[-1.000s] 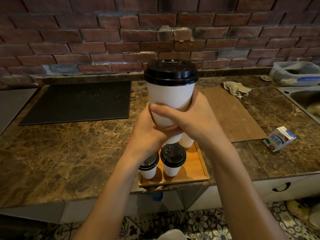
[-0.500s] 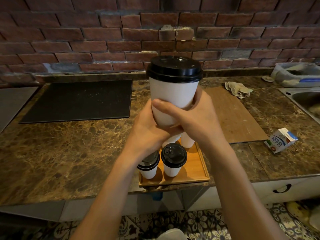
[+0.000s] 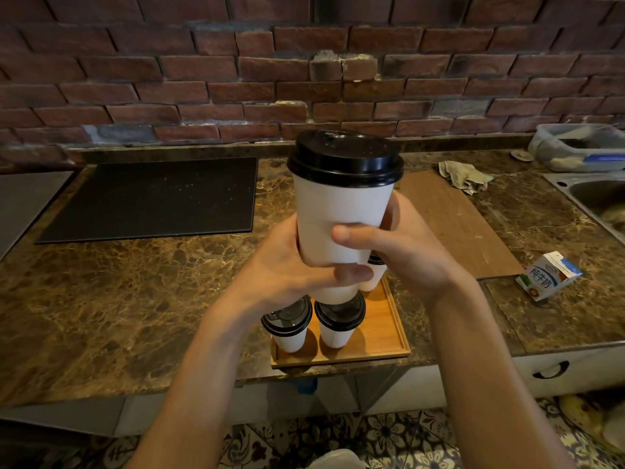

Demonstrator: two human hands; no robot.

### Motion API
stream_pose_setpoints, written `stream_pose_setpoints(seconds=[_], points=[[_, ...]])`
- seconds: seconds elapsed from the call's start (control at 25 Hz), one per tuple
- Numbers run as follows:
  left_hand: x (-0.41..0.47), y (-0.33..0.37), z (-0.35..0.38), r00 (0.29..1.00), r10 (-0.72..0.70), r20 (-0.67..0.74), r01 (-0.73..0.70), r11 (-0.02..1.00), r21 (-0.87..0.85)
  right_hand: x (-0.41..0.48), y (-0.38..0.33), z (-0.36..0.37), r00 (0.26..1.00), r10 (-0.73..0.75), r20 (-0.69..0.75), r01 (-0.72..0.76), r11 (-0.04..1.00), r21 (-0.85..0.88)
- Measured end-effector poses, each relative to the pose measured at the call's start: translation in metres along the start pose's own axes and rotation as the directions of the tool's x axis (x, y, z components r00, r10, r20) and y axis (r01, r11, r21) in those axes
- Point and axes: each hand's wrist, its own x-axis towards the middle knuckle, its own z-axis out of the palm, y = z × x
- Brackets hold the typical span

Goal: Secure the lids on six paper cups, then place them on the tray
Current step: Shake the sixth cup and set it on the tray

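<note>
I hold a white paper cup (image 3: 341,214) with a black lid (image 3: 345,160) up in front of me, above the counter. My left hand (image 3: 287,272) wraps its lower part from the left, and my right hand (image 3: 402,248) grips it from the right, thumb across the front. Below them a wooden tray (image 3: 382,336) sits at the counter's front edge. Two lidded cups (image 3: 289,324) (image 3: 338,321) stand at its near left. Another cup (image 3: 373,277) shows behind my hands; the rest of the tray's back is hidden.
A black mat (image 3: 152,198) lies at the back left of the marble counter (image 3: 118,299). A brown board (image 3: 456,218) with a rag (image 3: 463,176) is to the right, a small milk carton (image 3: 548,279) beyond it. A sink (image 3: 602,201) and plastic tub (image 3: 581,147) are far right.
The cup and both hands have shifted slightly right and a little lower in view; the grip is unchanged. The cups on the tray have not moved.
</note>
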Motion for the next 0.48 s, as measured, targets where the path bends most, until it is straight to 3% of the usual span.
stream_pose_setpoints(seconds=[0.12, 0.48], points=[[0.002, -0.005, 0.0, 0.999, 0.014, -0.046, -0.015, 1.0, -0.02, 0.002, -0.001, 0.004, 0.999, -0.007, -0.036, 0.005, 0.999, -0.048], [0.006, -0.01, 0.014, 0.951, 0.067, -0.303, -0.021, 0.988, 0.15, 0.007, 0.005, 0.025, 0.948, -0.06, -0.314, 0.011, 0.988, -0.155]])
